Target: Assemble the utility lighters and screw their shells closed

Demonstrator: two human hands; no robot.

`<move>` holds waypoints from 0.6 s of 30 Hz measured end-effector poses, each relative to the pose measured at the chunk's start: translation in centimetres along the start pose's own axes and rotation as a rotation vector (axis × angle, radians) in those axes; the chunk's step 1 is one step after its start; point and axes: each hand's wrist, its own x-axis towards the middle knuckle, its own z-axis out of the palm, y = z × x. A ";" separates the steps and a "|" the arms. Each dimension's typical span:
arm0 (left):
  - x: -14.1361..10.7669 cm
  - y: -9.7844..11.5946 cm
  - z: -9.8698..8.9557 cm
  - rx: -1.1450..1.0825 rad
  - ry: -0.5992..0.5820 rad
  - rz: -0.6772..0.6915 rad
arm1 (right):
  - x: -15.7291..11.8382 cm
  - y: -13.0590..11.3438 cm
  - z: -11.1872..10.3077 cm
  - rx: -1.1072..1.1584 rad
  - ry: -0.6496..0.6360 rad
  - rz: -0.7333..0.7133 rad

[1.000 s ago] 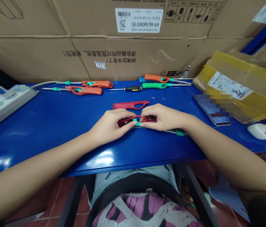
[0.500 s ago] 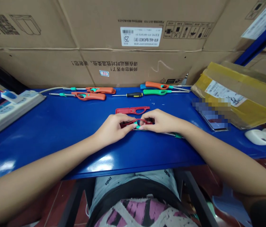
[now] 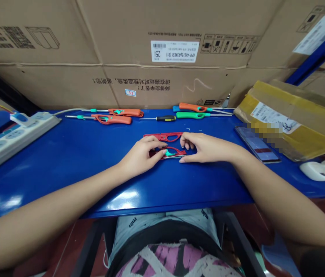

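My left hand (image 3: 143,156) grips one end of an opened red lighter body (image 3: 176,150), thumb and fingers closed around it. A green trigger (image 3: 169,152) sits inside this red half beside the left thumb, and a thin metal strip or wire runs along its near edge. My right hand (image 3: 205,148) hovers at the other end of that half, thumb and curled fingers apart, with nothing visible between them. Just behind, the other red lighter shell half (image 3: 162,136) lies on the table, partly covered by my left fingers.
Two orange lighters (image 3: 113,120) lie at the back left. A yellow-black screwdriver (image 3: 165,118) is in the middle, with a green lighter (image 3: 191,115) and others to its right. A power strip (image 3: 15,140) stands left; a phone (image 3: 259,146) and taped carton (image 3: 292,119) are right.
My right hand has let go of the red lighter body and shifted right. The long metal tube with a green piece, earlier below my right wrist, no longer shows. The view has shifted slightly.
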 end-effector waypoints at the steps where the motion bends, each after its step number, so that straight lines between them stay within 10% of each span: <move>1: 0.0 0.0 -0.1 -0.001 0.001 0.007 | -0.1 0.0 -0.2 -0.017 -0.021 0.024; 18: 0.0 0.0 -1.2 0.088 -0.109 0.120 | -0.7 0.1 -1.6 0.073 -0.148 -0.100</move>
